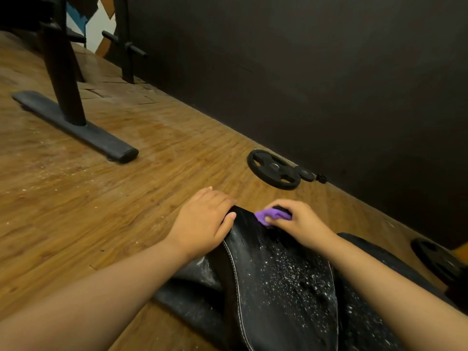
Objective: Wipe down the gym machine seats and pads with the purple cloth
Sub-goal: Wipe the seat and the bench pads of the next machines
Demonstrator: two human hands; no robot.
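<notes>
A black padded gym seat [281, 282] with white stitching runs from the bottom of the view toward the middle, speckled with white dust. My left hand [202, 219] grips the seat's far left edge, fingers curled over it. My right hand [296, 221] holds the bunched purple cloth [268, 216] against the seat's far end. Most of the cloth is hidden under my fingers.
A black machine foot bar [76, 127] with an upright post stands on the wooden floor [101, 198] at the left. A large weight plate [273, 169] and a smaller one [306, 173] lie by the dark wall [329, 72]. Another plate [438, 259] sits at the right edge.
</notes>
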